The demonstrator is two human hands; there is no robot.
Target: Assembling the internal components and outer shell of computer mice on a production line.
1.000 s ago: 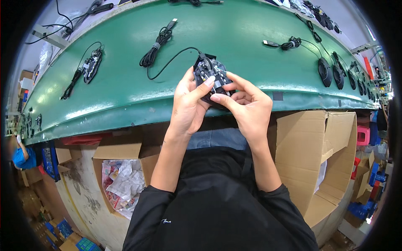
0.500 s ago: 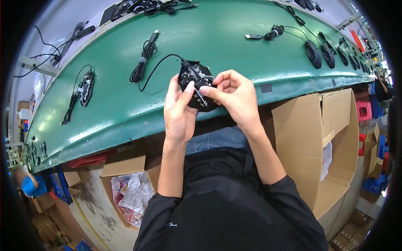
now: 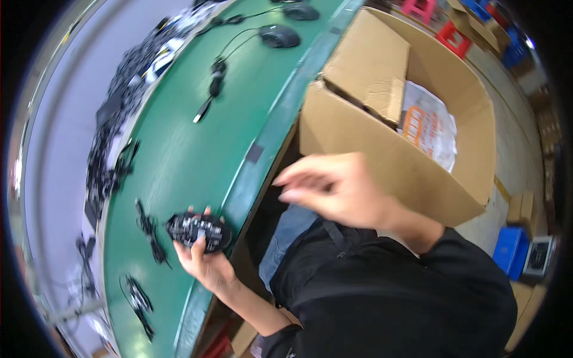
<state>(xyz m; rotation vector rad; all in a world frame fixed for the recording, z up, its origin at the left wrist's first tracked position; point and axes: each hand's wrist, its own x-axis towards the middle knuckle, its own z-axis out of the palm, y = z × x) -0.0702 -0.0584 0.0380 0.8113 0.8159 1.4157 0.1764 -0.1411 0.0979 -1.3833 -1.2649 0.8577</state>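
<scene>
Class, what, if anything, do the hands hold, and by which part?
The left hand grips an opened mouse by its sides; the blurred right hand shows nothing held.

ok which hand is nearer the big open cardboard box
Right. The right hand, blurred, overlaps the near wall of the cardboard box in the picture; the left hand is farther off, holding the opened mouse at the edge of the green bench.

Green desk, glossy, w/ dk sq patch on near edge. Up top: 2 blk mice, cords attached; lower one's bundled cord ends in a plug. Lower L: blk cable bundle, then opened mouse w/ its own bundled cord.
</scene>
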